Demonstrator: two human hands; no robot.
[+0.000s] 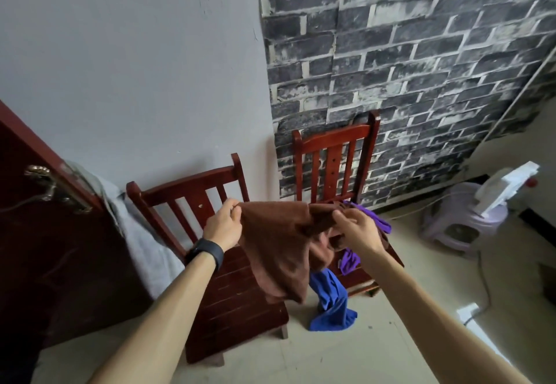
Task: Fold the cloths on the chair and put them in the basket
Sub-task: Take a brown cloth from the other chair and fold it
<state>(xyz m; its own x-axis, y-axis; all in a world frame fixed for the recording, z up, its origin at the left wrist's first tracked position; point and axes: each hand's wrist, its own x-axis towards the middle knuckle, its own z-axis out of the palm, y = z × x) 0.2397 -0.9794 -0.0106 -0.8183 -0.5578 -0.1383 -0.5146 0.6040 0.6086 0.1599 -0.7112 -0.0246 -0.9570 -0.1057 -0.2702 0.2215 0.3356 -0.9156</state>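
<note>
Pinched at two points along its upper edge, the brown cloth (276, 260) is held in the air between my hands. My left hand (223, 227) grips one corner between the thumb and curled fingers. My right hand (358, 230) grips the bunched opposite end the same way. The edge between the two grips runs roughly level, and the rest of the cloth hangs down from it in a loose, tapering fold. A black wristband (207, 253) sits on my left wrist, just behind that grip. Below and behind the left grip stands the near wooden chair (192, 186), with the hanging cloth reaching down over the right part of its seat. Behind the right grip stands the far wooden chair (332, 143), against the brick-pattern wall (421, 52). A purple cloth (379, 218) lies crumpled on this chair's seat, just behind and under my right hand. A blue cloth (331, 304) hangs below the right grip, from the seat's front edge down to the floor. Well to the right of the right grip is a lilac plastic stool (460, 221). Left of the left grip is a dark red door (45, 257) with a grey cloth (141, 242) draped beside it.
</note>
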